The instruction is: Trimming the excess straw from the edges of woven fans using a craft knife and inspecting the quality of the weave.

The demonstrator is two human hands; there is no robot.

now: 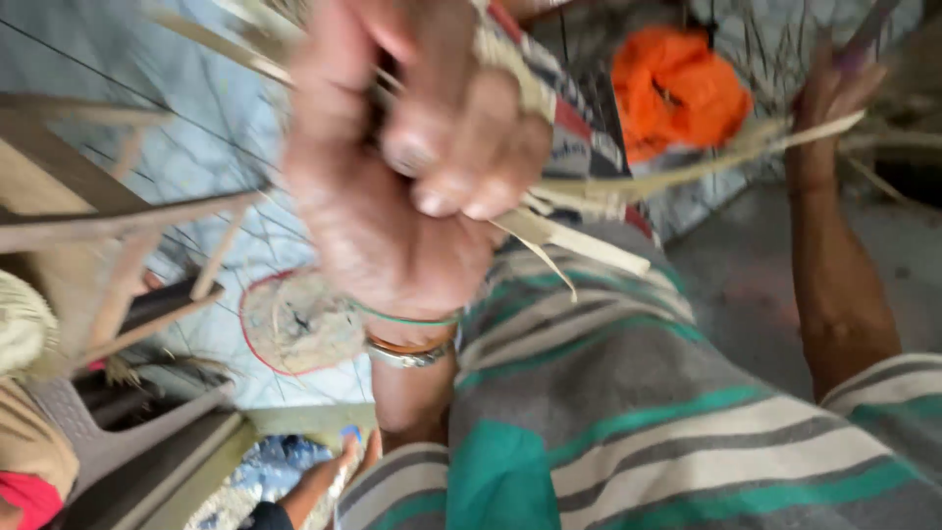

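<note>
Head view: the left hand (412,167), raised close to the camera, has its fingers (471,147) clenched around pale fibre strips (579,240). The strips run rightward to the right hand (829,108), whose fingers pinch their far end. An orange cloth (677,88) lies between the hands, behind the strips.

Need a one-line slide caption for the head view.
Left hand clenches pale fibre strips that stretch across to the raised right hand, above a striped cloth.
</note>
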